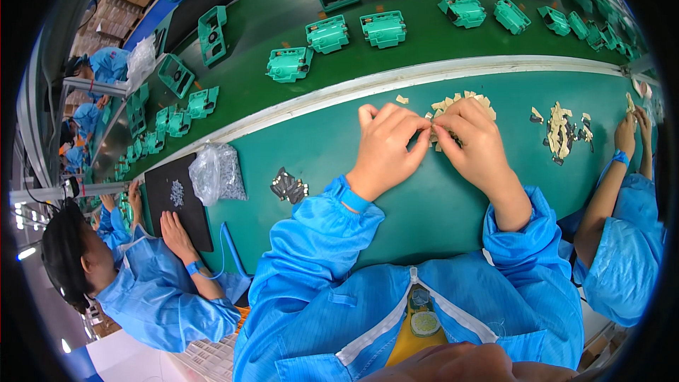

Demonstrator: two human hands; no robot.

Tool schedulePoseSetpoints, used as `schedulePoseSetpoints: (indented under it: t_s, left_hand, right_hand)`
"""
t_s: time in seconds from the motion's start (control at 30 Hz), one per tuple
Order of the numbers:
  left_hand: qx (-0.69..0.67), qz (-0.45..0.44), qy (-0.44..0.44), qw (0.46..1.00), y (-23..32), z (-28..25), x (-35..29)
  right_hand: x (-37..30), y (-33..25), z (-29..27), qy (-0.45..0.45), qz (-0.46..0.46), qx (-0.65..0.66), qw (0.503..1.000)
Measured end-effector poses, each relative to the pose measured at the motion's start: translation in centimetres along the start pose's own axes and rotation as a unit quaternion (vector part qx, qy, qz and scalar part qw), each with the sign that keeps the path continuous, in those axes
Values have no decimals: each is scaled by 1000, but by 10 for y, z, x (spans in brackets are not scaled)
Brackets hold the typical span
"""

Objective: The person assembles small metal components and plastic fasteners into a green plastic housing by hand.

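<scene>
My left hand (pixel 391 143) and my right hand (pixel 475 143) meet over the green worktable (pixel 424 219), thumbs and index fingers pinched together fingertip to fingertip. Whatever is between the fingertips is too small and too covered to make out. Just behind them lies a pile of small cream-coloured pieces (pixel 483 101), partly hidden by my right hand. One loose cream piece (pixel 402 99) sits apart, above my left hand. To the left of my left forearm is a small heap of black pieces (pixel 288 187), some with light ends.
Beyond a pale rail (pixel 339 101), a green conveyor (pixel 247 85) carries many teal plastic housings (pixel 382 29). At left, a co-worker (pixel 155 290) reaches over a black mat (pixel 185 205) beside a clear bag of small grey parts (pixel 218 173). Another co-worker (pixel 626 240) sits right, near mixed cream-and-black pieces (pixel 560 131).
</scene>
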State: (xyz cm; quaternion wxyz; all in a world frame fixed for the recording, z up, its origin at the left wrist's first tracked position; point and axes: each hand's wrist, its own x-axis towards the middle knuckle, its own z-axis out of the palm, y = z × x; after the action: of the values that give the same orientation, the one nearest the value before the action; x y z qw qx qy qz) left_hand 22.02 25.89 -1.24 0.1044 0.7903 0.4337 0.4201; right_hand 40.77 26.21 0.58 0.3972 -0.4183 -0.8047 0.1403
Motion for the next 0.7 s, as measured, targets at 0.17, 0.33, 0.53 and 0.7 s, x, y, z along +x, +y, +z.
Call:
schedulePoseSetpoints:
  t_s: [0.17,0.33,0.53,0.7]
  left_hand:
    - [9,8,5,1000,1,2,0]
    - [9,10,7,1000,0,2,0]
    - [4,6,11,1000,1,3,1]
    - [7,-6,27,1000,1,3,1]
  right_hand:
    - [0,-4,2,-1,-6,3,1000]
    - [0,-2,3,-6,-3,7,1000]
    - [3,4,3,15,7,19,1000]
    - [3,19,-6,65,77,-34,994]
